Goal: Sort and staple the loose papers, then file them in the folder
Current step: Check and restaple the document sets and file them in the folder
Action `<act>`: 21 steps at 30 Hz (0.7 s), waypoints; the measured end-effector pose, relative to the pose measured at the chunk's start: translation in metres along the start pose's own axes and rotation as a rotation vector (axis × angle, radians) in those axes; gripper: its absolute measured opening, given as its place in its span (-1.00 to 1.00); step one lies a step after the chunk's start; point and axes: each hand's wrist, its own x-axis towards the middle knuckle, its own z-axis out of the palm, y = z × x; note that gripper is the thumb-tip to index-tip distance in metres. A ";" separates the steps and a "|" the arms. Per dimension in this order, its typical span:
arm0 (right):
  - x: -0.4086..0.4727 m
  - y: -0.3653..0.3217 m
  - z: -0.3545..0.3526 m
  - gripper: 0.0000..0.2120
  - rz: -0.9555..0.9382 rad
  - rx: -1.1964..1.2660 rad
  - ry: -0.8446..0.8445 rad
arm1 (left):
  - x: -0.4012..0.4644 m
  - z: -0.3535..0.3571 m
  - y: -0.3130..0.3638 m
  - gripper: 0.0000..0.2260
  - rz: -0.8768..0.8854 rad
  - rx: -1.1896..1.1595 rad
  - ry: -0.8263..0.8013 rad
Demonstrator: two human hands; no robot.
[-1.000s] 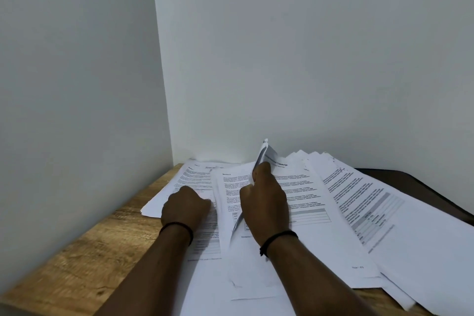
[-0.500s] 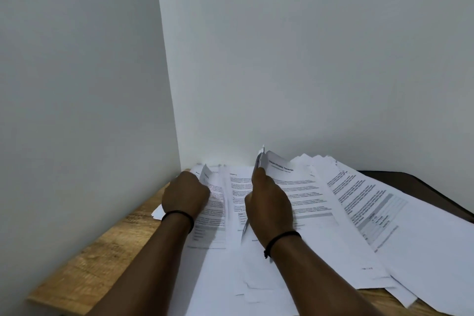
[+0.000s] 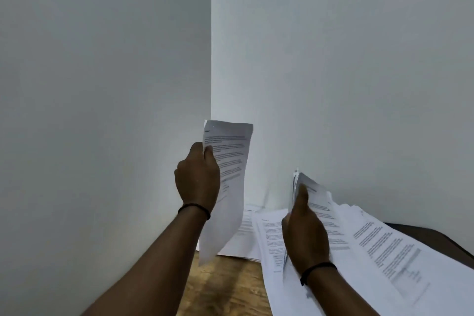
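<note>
The left hand [image 3: 197,182] pinches a raised printed sheet [image 3: 227,177] while the right hand [image 3: 305,236] grips a thin sheaf [image 3: 311,194] above loose papers [image 3: 384,251] on the wooden table [image 3: 225,287].

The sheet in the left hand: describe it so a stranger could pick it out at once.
Start at the corner where the two walls meet. In front of it the left hand holds a printed sheet upright by its left edge. Unlike the papers spread over the table, it hangs in the air.
</note>
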 end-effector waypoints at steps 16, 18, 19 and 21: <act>0.044 -0.047 -0.097 -0.74 -0.497 0.112 0.450 | -0.047 0.029 0.088 -0.76 -0.544 -1.010 -0.393; 0.040 -0.043 -0.093 -0.85 -0.427 0.049 0.430 | -0.056 0.027 0.094 -0.65 -0.692 -1.179 -0.563; 0.037 -0.038 -0.090 -0.83 -0.389 0.018 0.411 | -0.060 0.027 0.095 -0.59 -0.739 -1.246 -0.650; 0.034 -0.030 -0.088 -0.75 -0.340 -0.015 0.357 | -0.063 0.027 0.094 -0.46 -0.800 -1.391 -0.800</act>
